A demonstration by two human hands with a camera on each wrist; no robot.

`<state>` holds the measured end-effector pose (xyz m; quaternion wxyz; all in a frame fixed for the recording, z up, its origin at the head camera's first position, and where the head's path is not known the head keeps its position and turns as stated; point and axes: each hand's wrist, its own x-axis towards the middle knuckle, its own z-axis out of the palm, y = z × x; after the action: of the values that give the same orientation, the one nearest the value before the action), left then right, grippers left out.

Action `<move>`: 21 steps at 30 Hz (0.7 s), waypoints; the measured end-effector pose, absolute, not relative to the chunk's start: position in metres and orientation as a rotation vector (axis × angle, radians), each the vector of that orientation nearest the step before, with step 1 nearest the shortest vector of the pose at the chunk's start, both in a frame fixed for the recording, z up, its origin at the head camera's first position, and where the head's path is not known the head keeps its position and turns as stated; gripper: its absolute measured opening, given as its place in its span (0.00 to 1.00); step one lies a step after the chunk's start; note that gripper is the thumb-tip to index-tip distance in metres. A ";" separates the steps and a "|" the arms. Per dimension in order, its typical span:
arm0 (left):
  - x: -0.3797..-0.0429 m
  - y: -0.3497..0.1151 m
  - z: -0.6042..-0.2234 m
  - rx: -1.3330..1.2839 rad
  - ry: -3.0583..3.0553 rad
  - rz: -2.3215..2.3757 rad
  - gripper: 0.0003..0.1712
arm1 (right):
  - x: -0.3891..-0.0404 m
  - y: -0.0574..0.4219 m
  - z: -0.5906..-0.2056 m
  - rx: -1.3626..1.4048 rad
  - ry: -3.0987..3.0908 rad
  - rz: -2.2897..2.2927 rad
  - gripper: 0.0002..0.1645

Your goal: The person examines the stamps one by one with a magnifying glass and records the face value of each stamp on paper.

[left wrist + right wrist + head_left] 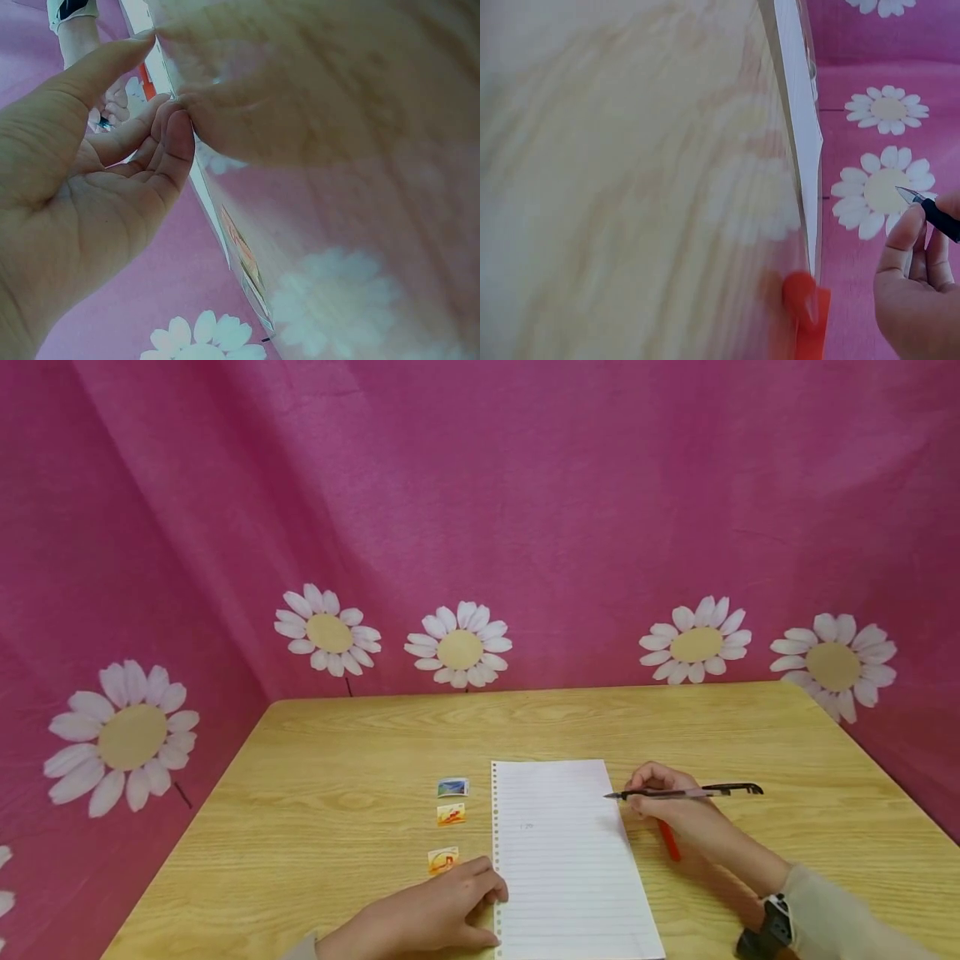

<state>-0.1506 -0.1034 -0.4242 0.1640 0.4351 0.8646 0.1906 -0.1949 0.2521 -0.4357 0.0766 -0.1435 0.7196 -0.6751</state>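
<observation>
A lined sheet of paper [562, 860] with punched holes down its left side lies on the table. Small handwritten marks show on its upper left part. My left hand [431, 906] rests with thumb and fingertips at the sheet's left edge. My right hand [678, 810] pinches a black-tipped pen [675, 793] near its point, beside the sheet's right edge. In the right wrist view the pen's metal tip [909, 196] points left, raised above the table. Left of the sheet lie three small stamp-like pictures: a blue one [453, 787], a yellow-red one [452, 815] and another yellow one [442, 859].
A slim red object [670, 841] lies on the wooden table [337, 777] below the right hand, partly hidden by it. Behind the table hangs a pink cloth [525, 527] with white daisies. A dark watch [772, 927] sits on the right wrist.
</observation>
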 end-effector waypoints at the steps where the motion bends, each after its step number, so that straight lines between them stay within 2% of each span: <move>1: -0.151 -0.104 -0.425 1.243 2.466 0.548 0.18 | -0.195 0.254 -0.436 -0.458 2.149 -2.036 0.06; 13: -0.151 -0.102 -0.426 1.201 2.450 0.550 0.18 | -0.190 0.273 -0.435 -0.354 2.271 -1.973 0.05; 21: -0.151 -0.102 -0.426 1.214 2.458 0.552 0.18 | -0.188 0.285 -0.433 -0.249 2.251 -2.000 0.11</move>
<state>-0.1508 -0.1022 -0.4262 0.1718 0.4276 0.8659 0.1946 -0.1884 0.2853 -0.4334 0.0601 -0.0821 0.7435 -0.6609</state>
